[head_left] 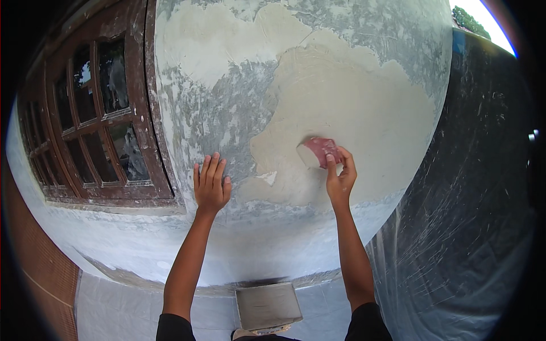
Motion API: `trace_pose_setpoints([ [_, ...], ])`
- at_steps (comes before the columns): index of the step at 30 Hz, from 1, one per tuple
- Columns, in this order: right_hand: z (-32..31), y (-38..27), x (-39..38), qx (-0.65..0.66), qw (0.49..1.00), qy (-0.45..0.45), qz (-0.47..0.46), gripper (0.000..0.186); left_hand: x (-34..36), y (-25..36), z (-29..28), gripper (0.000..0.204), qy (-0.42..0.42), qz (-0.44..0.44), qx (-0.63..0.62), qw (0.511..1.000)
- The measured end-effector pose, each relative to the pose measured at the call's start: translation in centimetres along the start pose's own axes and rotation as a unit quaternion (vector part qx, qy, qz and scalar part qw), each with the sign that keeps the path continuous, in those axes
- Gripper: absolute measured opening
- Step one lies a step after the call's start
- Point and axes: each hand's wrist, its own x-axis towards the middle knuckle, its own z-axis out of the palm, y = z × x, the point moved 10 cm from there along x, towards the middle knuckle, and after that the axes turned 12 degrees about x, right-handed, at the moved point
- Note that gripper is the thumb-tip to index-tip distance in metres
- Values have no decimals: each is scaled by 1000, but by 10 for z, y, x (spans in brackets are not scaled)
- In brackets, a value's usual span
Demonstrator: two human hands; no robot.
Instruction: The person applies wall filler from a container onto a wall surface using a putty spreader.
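Note:
Against the wall [222, 122], my left hand [211, 184] lies flat with its fingers spread, left of a beige putty patch [352, 96]. My right hand [341, 170] grips a small red putty spreader [322, 149] between thumb and fingers. The spreader's pale, whitish side faces left and rests on or close to the putty. Smooth beige putty surrounds it, with a ragged edge toward the grey, blotchy wall on the left. A small white flake-like spot [268, 178] shows near the patch's lower left edge.
A brown wooden window [136, 113] with several panes is at the left. Dark plastic sheeting [455, 199] hangs along the right. Below, a grey rectangular tray-like thing [268, 307] sits between my forearms, above a pale floor [125, 307]. A brown woven surface [42, 261] lies far left.

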Motion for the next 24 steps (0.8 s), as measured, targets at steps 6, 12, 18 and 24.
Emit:
trace_pose_setpoints([
  [6,-26,16,-13,95,987,115,54,28,-2,0,0,46,-3,1,1,1000],
  [12,-31,21,-17,47,993,104,42,23,0,2,-1,46,-5,2,1,1000],
  [18,-1,5,-18,-20,999,-45,-9,28,-1,1,1,47,-7,1,-5,1000],
  [24,-22,19,-15,90,992,51,70,25,0,1,2,47,-7,4,-1,1000],
])
